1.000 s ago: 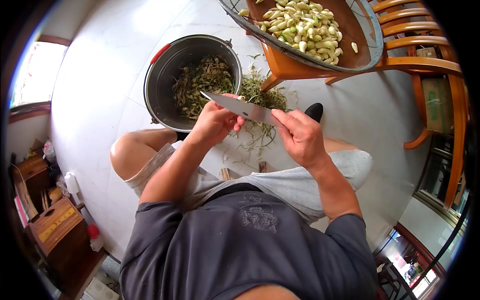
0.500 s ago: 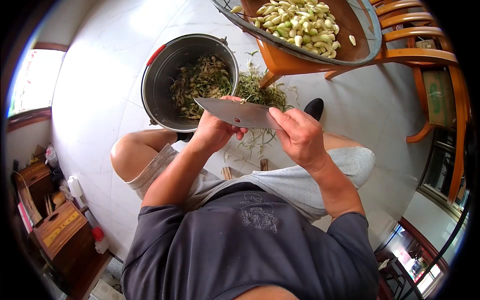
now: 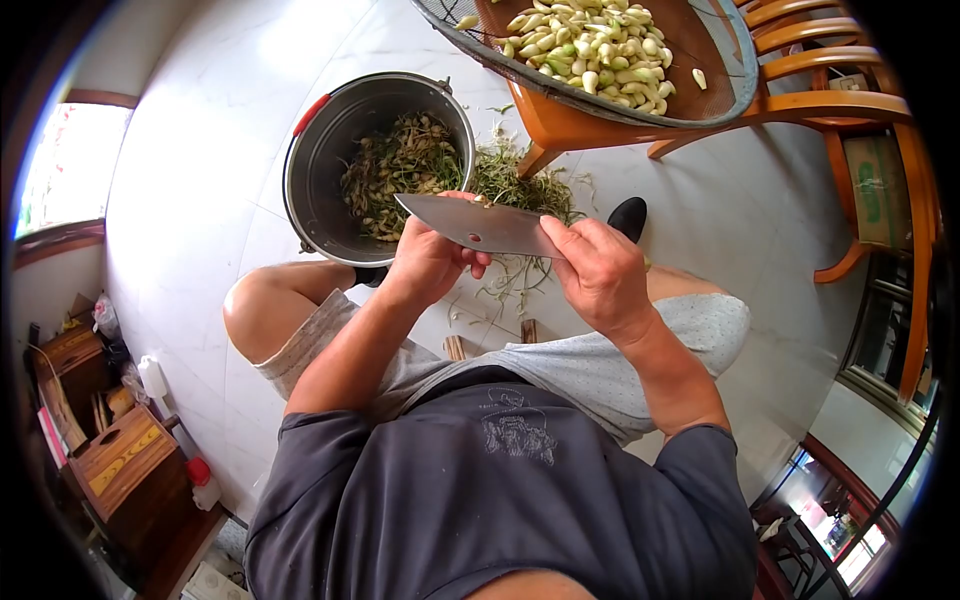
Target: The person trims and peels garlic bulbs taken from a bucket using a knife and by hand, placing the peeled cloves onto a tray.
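My right hand (image 3: pixel 605 270) grips a broad kitchen knife (image 3: pixel 510 232) by its right end, thumb and fingers pressed along the blade's heel. The blade points left and carries a small hole. Behind and beneath it, my left hand (image 3: pixel 430 262) is closed with curled fingers, partly hidden by the metal; whatever it holds is covered. A small pale bit (image 3: pixel 481 200) shows at the blade's upper edge. Just beyond the hands stands a metal bucket (image 3: pixel 310 165) with a red handle grip, holding unpeeled bulbs and stalks (image 3: pixel 400 165).
Green trimmings (image 3: pixel 530 190) lie on the tiled floor right of the bucket. A mesh-sided basket (image 3: pixel 740 60) of pale trimmed bulbs (image 3: pixel 600 50) rests on a wooden chair (image 3: pixel 560 120). A wooden cabinet (image 3: pixel 120 455) stands at left, a cardboard box (image 3: pixel 878 195) at right.
The knife tip has shifted very slightly right. The small pale bit at the blade's upper edge has changed a little. Both hands stay in nearly the same place.
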The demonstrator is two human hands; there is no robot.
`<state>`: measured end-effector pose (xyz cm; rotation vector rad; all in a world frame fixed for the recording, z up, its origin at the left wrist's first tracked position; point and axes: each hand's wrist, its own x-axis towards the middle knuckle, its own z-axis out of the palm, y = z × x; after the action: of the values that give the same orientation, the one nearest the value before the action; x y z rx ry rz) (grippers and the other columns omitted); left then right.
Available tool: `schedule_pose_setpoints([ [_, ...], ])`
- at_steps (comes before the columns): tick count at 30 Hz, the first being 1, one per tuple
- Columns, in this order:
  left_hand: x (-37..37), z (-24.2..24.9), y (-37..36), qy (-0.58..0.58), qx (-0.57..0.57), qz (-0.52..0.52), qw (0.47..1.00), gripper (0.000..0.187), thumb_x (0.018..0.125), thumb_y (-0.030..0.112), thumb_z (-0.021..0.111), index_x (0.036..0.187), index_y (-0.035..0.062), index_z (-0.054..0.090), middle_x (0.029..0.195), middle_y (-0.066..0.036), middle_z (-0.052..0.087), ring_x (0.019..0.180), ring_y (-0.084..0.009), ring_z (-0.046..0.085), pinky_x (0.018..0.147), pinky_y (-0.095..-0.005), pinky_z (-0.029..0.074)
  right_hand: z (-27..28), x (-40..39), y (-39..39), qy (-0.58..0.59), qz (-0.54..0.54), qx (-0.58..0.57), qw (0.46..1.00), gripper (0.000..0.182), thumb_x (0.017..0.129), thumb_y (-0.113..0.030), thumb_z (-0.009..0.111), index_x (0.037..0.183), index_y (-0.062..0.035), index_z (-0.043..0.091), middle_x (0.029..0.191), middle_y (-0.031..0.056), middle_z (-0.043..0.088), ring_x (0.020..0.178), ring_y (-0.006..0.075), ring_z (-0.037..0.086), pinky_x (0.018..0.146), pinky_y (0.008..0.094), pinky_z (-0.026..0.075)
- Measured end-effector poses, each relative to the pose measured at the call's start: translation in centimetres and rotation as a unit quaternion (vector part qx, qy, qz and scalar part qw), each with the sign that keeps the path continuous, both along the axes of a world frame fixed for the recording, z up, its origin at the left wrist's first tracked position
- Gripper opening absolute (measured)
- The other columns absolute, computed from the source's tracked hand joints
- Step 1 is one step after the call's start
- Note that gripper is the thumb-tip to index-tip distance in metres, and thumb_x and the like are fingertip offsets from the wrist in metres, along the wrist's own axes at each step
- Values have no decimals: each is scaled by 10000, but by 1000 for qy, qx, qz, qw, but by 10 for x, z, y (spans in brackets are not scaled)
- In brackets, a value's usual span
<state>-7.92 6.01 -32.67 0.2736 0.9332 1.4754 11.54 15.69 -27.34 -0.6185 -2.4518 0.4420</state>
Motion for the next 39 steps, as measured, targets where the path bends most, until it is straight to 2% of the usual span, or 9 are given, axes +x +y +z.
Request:
schedule_pose_setpoints([
  [7, 3, 5, 1, -54, 1, 21, 998, 215, 954, 150, 464, 1106, 1, 492, 804, -143, 611, 535, -208, 597, 420, -288, 464, -3, 1, -1, 1, -7, 11, 1000, 214, 770, -88, 688, 980, -52, 667, 621, 45, 457, 546, 216, 521, 487, 336, 418],
  [10, 4, 4, 0, -57, 7, 21, 998, 225, 956, 154, 463, 1113, -4, 498, 816, -145, 613, 535, -207, 595, 422, -286, 463, 2, 2, -3, -29, -15, -15, 999, 263, 747, -38, 704, 1008, -47, 675, 733, 82, 571, 612, 259, 567, 551, 347, 457],
  [16, 4, 2, 0, -67, 16, 14, 998, 221, 960, 142, 462, 1128, 2, 495, 821, -154, 617, 547, -219, 606, 427, -301, 477, 1, 3, -4, -23, -18, -7, 1000, 271, 741, -41, 713, 1009, -49, 675, 726, 78, 564, 604, 258, 560, 548, 344, 453],
  [18, 0, -4, -1, -88, 33, 1, 996, 195, 964, 105, 462, 1142, 27, 481, 830, -163, 624, 572, -240, 632, 438, -334, 499, -2, 2, -2, -9, -13, 13, 1000, 228, 763, -79, 692, 988, -50, 671, 660, 56, 497, 572, 228, 539, 512, 338, 431],
  [19, 0, -5, -1, -87, 31, 2, 996, 194, 964, 102, 461, 1140, 25, 482, 826, -164, 623, 571, -240, 632, 436, -335, 499, -4, 1, -1, -1, -11, 23, 1000, 209, 774, -98, 682, 977, -51, 668, 627, 45, 464, 556, 213, 528, 494, 334, 420],
  [31, 4, 1, 1, -28, 24, -9, 999, 168, 943, 89, 481, 1083, 1, 513, 795, -152, 622, 539, -222, 615, 411, -307, 487, -6, 3, -3, -17, -22, 18, 999, 189, 781, -99, 669, 967, -64, 666, 627, 49, 454, 565, 228, 527, 510, 347, 429],
  [34, 5, 7, 3, 29, 10, -58, 998, 186, 954, 153, 496, 1051, 2, 542, 804, -147, 626, 528, -199, 604, 403, -290, 472, -4, 9, -5, -104, -69, -25, 992, 207, 780, -91, 677, 987, -87, 683, 734, 94, 579, 642, 281, 584, 575, 367, 470],
  [37, 6, 24, 4, 31, -10, -117, 993, 200, 975, 187, 494, 1038, 8, 557, 808, -118, 630, 555, -143, 603, 409, -252, 467, -25, 30, 16, -271, -155, -133, 941, 208, 837, -188, 596, 993, -90, 692, 772, 152, 608, 726, 341, 603, 644, 419, 488],
  [39, 8, 26, 7, 42, 0, -110, 993, 188, 969, 181, 508, 1040, 16, 564, 817, -99, 628, 561, -122, 586, 417, -227, 451, -24, 35, 21, -225, -185, -153, 944, 194, 839, -190, 579, 969, -97, 690, 809, 154, 626, 751, 343, 613, 674, 428, 498],
])
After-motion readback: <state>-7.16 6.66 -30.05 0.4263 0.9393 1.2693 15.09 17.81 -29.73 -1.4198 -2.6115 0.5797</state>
